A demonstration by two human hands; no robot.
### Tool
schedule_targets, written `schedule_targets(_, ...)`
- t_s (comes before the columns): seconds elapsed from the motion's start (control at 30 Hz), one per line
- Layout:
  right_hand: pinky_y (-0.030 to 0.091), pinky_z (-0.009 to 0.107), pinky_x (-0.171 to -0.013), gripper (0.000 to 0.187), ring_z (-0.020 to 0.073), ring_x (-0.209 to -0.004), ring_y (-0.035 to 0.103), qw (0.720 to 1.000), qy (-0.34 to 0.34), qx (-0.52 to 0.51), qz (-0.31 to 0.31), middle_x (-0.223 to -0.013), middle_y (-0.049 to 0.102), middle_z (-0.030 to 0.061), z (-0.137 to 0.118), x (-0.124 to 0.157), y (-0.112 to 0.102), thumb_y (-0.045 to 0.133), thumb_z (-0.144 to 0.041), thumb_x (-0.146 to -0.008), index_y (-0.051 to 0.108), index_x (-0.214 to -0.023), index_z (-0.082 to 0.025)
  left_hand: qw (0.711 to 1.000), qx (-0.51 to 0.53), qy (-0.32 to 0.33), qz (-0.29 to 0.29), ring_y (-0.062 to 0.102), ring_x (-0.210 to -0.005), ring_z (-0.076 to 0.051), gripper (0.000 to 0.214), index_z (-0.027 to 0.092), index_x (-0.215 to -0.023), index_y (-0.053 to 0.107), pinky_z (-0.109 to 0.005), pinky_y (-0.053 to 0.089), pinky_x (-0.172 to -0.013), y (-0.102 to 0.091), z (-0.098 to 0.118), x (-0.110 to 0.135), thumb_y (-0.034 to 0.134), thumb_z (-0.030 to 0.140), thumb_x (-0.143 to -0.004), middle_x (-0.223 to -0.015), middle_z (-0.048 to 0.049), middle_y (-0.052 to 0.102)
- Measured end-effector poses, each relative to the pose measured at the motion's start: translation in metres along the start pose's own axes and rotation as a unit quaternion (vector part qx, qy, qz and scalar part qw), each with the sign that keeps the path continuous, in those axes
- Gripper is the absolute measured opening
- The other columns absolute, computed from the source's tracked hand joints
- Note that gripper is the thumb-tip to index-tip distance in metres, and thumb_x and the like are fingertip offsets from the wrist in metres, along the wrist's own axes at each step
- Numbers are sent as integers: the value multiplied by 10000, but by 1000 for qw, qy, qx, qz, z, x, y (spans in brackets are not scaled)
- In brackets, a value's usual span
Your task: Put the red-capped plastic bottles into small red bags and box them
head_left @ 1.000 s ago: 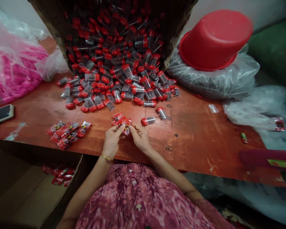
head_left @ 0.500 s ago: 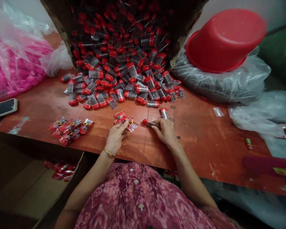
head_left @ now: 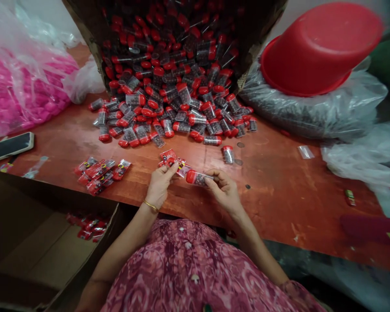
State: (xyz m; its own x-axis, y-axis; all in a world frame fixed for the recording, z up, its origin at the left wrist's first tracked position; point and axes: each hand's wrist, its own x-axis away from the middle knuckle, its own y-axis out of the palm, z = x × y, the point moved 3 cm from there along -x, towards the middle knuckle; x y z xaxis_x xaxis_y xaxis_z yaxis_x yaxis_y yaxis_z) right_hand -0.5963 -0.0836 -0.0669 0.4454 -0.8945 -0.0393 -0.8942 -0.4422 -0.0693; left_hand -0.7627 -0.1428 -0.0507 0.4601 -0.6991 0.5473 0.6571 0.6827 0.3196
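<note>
My left hand point(head_left: 160, 182) pinches a small red printed plastic packet point(head_left: 183, 168) by its edge; more red packets point(head_left: 167, 157) lie against its fingertips. Between the thumb and fingers of my right hand point(head_left: 224, 188) is a clear bottle with a red cap point(head_left: 198, 177), filled with dark beads. The bottle lies on its side, its cap towards the packet's open-looking end. Another capped bottle point(head_left: 228, 154) rests just behind my right hand. Further left, several filled red packets point(head_left: 100, 171) form a small pile.
A large heap of red-capped bottles point(head_left: 169, 108) spills from a tipped carton. At left are a bag of pink pieces point(head_left: 29, 91) and a phone point(head_left: 9, 147). An open box point(head_left: 35, 255) sits below the edge. A red bucket point(head_left: 325, 47) rests on a bag point(head_left: 315, 112) at right.
My right hand has lifted the bottle off the table and brought it left, its cap now close to the packet in my left hand. The camera view has shifted slightly.
</note>
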Motion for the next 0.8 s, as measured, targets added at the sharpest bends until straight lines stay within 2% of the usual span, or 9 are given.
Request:
schedule_targets(0.2,450,231,-614,175,115,-657,566,1000,-11,-2,-4,-750,623,-3,0,3,3,616,-351,-785,600,-867,-197,999,-13,-14,-35,623,-582,-121,400,129,-718,687,-216,463,-582,-4,2,-3,810,448,-509,-673,-39,703)
schedule_targets(0.5,428,223,-565,186,101,-599,530,1000,0,-5,12,-711,600,-13,2,2,7,622,-361,-773,600,-849,-193,998,-21,-10,-62,594,-561,-112,430,126,-652,687,-227,463,-598,-5,-1,-4,828,471,-438,-632,-30,687)
schedule_targets(0.57,419,214,-539,184,92,-570,512,999,7,-22,30,-697,594,-20,1,3,9,621,-359,-771,595,-853,-196,998,-19,7,-66,595,-583,-117,427,122,-673,693,-244,471,-632,-3,-3,-4,823,463,-452,-649,-33,690)
schedule_targets(0.73,430,203,-537,178,93,-585,526,998,8,-50,43,-692,606,-20,-3,5,19,635,-342,-752,598,-844,-194,994,-23,105,-35,604,-691,-129,349,129,-746,707,-259,469,-725,0,-11,-6,827,334,-490,-766,-31,705)
schedule_targets(0.8,422,198,-506,189,85,-543,505,996,17,-60,58,-661,594,-29,-2,5,23,637,-345,-745,596,-848,-192,993,-13,113,-29,601,-690,-125,330,133,-735,705,-255,470,-722,3,-16,-6,828,310,-485,-762,-25,702)
